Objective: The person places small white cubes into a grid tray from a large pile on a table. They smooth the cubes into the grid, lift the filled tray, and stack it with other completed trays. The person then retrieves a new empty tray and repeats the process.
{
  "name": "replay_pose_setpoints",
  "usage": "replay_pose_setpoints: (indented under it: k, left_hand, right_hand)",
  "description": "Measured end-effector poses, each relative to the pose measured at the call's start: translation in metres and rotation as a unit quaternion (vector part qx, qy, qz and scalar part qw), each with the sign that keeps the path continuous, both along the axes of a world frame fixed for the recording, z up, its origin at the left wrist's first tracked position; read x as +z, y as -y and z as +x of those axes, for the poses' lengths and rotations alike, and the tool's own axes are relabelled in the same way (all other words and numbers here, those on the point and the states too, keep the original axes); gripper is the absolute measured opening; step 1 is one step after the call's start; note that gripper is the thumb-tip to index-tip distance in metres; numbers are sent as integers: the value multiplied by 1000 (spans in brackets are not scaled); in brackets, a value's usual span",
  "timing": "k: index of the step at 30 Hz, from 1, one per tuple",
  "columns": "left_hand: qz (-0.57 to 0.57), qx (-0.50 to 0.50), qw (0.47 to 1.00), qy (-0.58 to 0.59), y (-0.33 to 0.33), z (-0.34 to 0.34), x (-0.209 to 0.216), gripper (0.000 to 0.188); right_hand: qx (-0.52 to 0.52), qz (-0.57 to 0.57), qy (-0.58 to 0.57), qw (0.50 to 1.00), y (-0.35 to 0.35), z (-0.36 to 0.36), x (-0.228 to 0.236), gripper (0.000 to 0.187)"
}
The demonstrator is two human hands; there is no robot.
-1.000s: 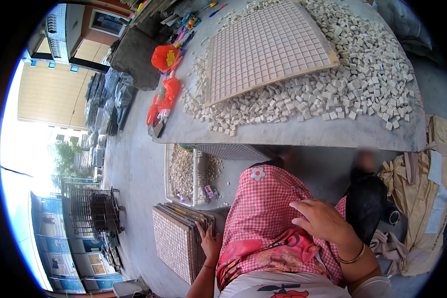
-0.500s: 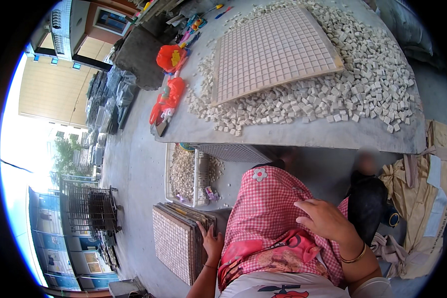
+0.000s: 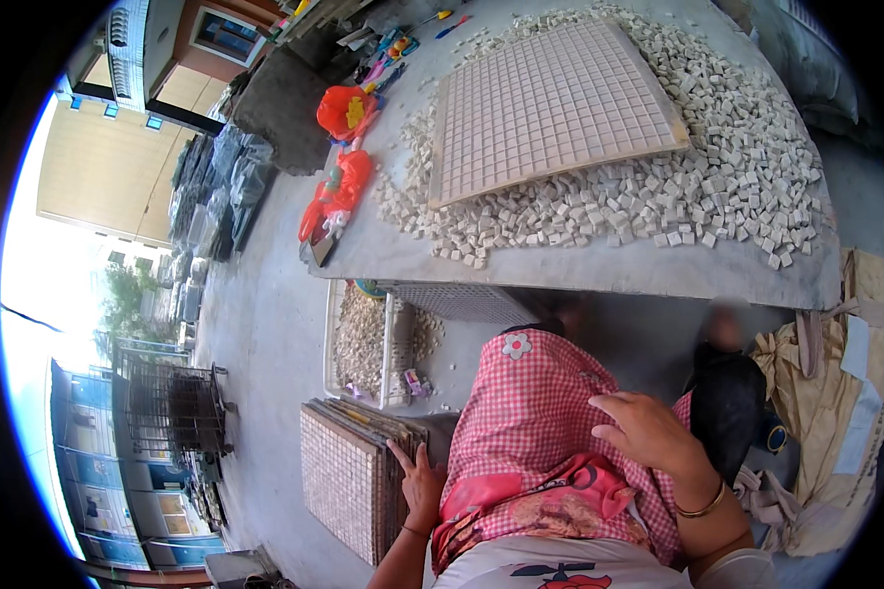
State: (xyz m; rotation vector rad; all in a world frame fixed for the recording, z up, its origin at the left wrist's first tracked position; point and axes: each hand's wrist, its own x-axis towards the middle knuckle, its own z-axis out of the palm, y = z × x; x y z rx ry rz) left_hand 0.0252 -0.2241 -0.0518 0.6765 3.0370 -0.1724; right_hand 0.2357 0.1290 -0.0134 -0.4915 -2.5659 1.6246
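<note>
My left hand (image 3: 421, 484) reaches down beside my leg, its fingers apart and touching the edge of a stack of mosaic tile sheets (image 3: 349, 476) that stands on the floor. My right hand (image 3: 643, 432) hovers over or rests on my lap, above a pink checked apron (image 3: 530, 412), fingers stretched out and nothing in them. In front of me on the table, a square grid tray (image 3: 560, 113) lies tilted on a heap of small pale stone cubes (image 3: 727, 187).
The grey table (image 3: 560, 272) spans the front. Under its left side stand a white crate (image 3: 393, 358) of stone chips and a grid panel (image 3: 462, 302). Orange plastic bags (image 3: 336, 196) lie at the table's left edge. Tan sacks (image 3: 835, 393) are at the right, a wire rack (image 3: 177, 407) farther left.
The view has shifted slightly, so the table things sit a little farther right. My hands have barely moved; the left stays at the stack's edge.
</note>
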Motion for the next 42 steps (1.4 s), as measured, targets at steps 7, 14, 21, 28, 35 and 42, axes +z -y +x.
replay_pose_setpoints:
  k: [7, 14, 21, 28, 35, 42]
  left_hand:
    - [229, -72, 968, 70, -65, -23, 31, 49]
    - [522, -52, 788, 322, -182, -73, 61, 45]
    - [712, 100, 474, 508, -300, -136, 83, 59]
    - [696, 82, 451, 552, -348, -185, 70, 43]
    - [564, 35, 545, 620, -400, -189, 86, 38]
    - [604, -30, 541, 584, -376, -192, 123, 33]
  right_hand:
    - [-3, -2, -24, 1000, 6, -7, -11, 39]
    - [-168, -407, -256, 860, -28, -35, 22, 53]
    - [-389, -494, -379, 679, -142, -101, 42, 69]
    - [-494, -438, -303, 687, -180, -100, 50, 46]
    - [-549, 106, -261, 787, -271, -67, 8, 34]
    - [-462, -193, -150, 853, -252, -83, 82, 24]
